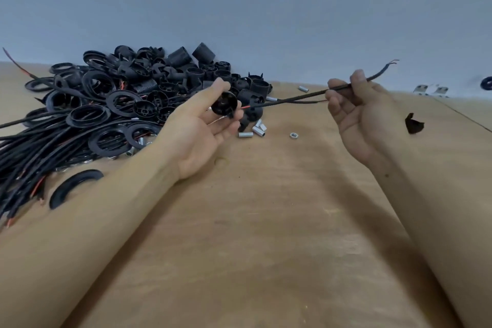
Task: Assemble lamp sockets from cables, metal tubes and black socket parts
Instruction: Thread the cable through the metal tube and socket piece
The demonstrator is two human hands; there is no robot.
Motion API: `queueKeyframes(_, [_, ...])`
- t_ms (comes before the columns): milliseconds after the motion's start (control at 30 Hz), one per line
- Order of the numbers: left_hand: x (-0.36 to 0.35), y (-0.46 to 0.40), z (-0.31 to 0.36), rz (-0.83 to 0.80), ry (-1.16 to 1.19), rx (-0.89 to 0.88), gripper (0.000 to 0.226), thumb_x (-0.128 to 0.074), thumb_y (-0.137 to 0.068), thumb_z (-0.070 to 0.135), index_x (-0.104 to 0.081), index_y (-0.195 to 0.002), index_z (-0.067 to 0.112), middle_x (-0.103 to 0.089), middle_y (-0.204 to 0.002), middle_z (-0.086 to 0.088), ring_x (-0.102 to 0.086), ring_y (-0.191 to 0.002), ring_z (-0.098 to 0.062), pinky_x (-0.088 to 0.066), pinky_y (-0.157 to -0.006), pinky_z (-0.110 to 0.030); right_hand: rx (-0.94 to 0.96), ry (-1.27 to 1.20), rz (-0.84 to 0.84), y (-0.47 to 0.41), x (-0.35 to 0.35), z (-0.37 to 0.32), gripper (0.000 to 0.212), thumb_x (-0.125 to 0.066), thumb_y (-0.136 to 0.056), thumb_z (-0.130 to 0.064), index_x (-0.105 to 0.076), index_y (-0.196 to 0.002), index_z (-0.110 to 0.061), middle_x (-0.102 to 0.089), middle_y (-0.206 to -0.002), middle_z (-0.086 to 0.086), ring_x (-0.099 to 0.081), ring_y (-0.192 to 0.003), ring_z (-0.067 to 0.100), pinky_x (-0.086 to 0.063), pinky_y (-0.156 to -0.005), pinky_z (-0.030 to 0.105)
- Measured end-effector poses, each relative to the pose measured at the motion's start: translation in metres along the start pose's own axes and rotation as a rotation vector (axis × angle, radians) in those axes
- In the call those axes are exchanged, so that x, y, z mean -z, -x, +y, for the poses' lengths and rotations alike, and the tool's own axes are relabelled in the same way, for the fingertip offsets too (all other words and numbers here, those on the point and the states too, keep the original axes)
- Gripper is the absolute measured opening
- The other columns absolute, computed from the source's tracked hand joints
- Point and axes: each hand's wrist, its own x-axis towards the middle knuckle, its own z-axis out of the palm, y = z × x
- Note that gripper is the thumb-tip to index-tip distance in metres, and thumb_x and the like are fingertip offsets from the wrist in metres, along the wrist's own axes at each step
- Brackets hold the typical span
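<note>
Head view shows both hands raised over the wooden counter (pixel 266 208), well apart from each other. The left hand (pixel 202 128) pinches a round black socket base (pixel 224 103) between thumb and fingers. The right hand (pixel 354 112) pinches one black cable (pixel 292 98) near its far end; the red wire tip of the cable reaches the socket base, just right of it.

I think the stripped wire can miss the hole of the socket base, or bend and fray, because the right hand holds the cable far from the tip, so the tip is loose. The socket base can also turn in the light pinch.

Right of the socket base I count about five loose metal tubes (pixel 259 129) and one nut (pixel 293 135). Left of it lies one big heap of black socket parts (pixel 149 82) and cables, too many to count.
</note>
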Motion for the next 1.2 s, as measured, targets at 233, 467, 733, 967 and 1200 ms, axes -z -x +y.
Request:
queueKeyframes(233, [0.008, -0.013, -0.009, -0.004, -0.103, -0.070, 0.030, -0.072, -0.081, 0.038, -0.068, -0.096, 0.013, -0.073, -0.095, -0.004, -0.070, -0.089, -0.015, -0.055, -0.075, -0.023, -0.169, 0.117, 0.071, -0.004, 0.004, 0.023, 0.017, -0.053, -0.101, -0.013, -0.059, -0.088, -0.004, -0.069, -0.070, 0.007, -0.065, -0.052, 0.015, -0.052, -0.050, 0.018])
queueKeyframes(467, [0.004, -0.008, -0.016, -0.109, -0.115, 0.046, 0.041, -0.068, -0.083, 0.034, -0.072, -0.109, 0.003, -0.072, -0.116, -0.013, -0.068, -0.111, -0.023, -0.057, -0.085, -0.026, -0.260, 0.209, -0.257, 0.008, -0.006, 0.033, 0.018, -0.056, -0.097, -0.007, -0.068, -0.086, -0.001, -0.072, -0.081, 0.012, -0.070, -0.066, 0.018, -0.056, -0.060, 0.022])
queueKeyframes(733, [0.002, -0.005, -0.016, -0.117, -0.127, 0.072, 0.040, -0.068, -0.080, 0.037, -0.076, -0.102, 0.004, -0.072, -0.114, -0.016, -0.069, -0.109, -0.029, -0.058, -0.080, -0.025, -0.061, 0.051, -0.067, 0.006, -0.011, 0.013, 0.021, -0.045, -0.104, -0.021, -0.055, -0.091, -0.008, -0.067, -0.069, 0.009, -0.065, -0.053, 0.017, -0.053, -0.052, 0.023])
queueKeyframes(967, [-0.005, -0.003, -0.017, -0.139, -0.083, 0.097, 0.043, -0.063, -0.084, 0.032, -0.067, -0.110, -0.003, -0.068, -0.120, -0.023, -0.070, -0.107, -0.030, -0.058, -0.083, -0.027, -0.022, 0.003, -0.158, 0.016, -0.017, 0.017, 0.019, -0.040, -0.106, -0.019, -0.053, -0.097, -0.008, -0.071, -0.074, 0.010, -0.068, -0.059, 0.020, -0.055, -0.056, 0.026])
queueKeyframes(1200, [-0.009, -0.002, -0.016, -0.141, -0.067, 0.125, 0.057, -0.062, -0.085, 0.032, -0.059, -0.126, -0.007, -0.065, -0.127, -0.023, -0.068, -0.111, -0.030, -0.058, -0.082, -0.027, 0.101, 0.115, -0.260, 0.022, -0.019, 0.021, 0.015, -0.040, -0.105, -0.013, -0.051, -0.098, -0.006, -0.072, -0.078, 0.011, -0.069, -0.061, 0.022, -0.056, -0.060, 0.026])
